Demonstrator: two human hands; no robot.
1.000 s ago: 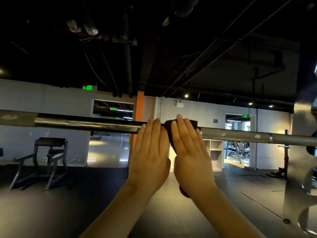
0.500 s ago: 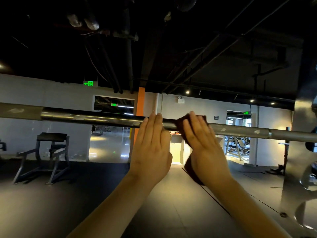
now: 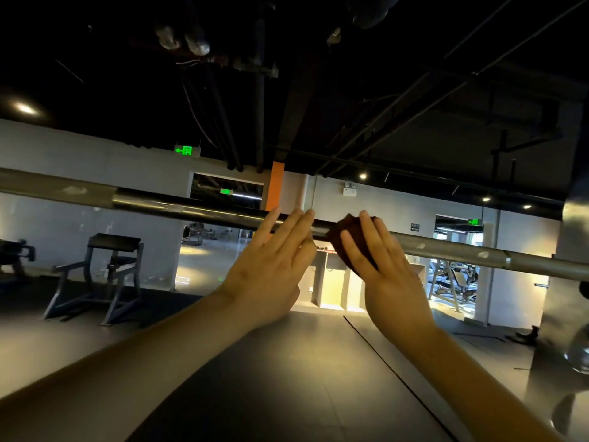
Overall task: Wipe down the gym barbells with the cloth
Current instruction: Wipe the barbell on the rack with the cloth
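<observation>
A black open ceiling (image 3: 318, 74) hung with dark pipes and ducts fills the upper part of the view; below it lies a dark grey gym floor (image 3: 287, 378), lit warm yellow near a far doorway; a pale grey wall (image 3: 79, 154) runs behind everything; a long, round, silver-grey steel barbell (image 3: 191, 210) crosses the whole scene at about head height, sloping slightly down to the right, with its thicker sleeve at the left end and a collar near the right end; that right end runs up to a blurred, shiny metal rack upright (image 3: 573, 250), though the join itself cannot be made out; a black padded bench on a grey metal frame (image 3: 105, 272) stands on the floor well behind the bar's left part; the left hand (image 3: 271, 269) is raised at the middle of the bar, flat and relaxed, its straight fingers reaching up across the shaft and holding nothing; the right hand (image 3: 382, 269) is just beside it to the right, fingers straight and slightly spread, pressing a dark brown cloth (image 3: 345, 229) against the shaft; the thumb is hidden, so whether it pinches the fabric cannot be told; the cloth bunches over the top of the bar and shows again under the palm; a small green lit exit sign (image 3: 187, 150) hangs high on the wall above the bar's left half.
</observation>
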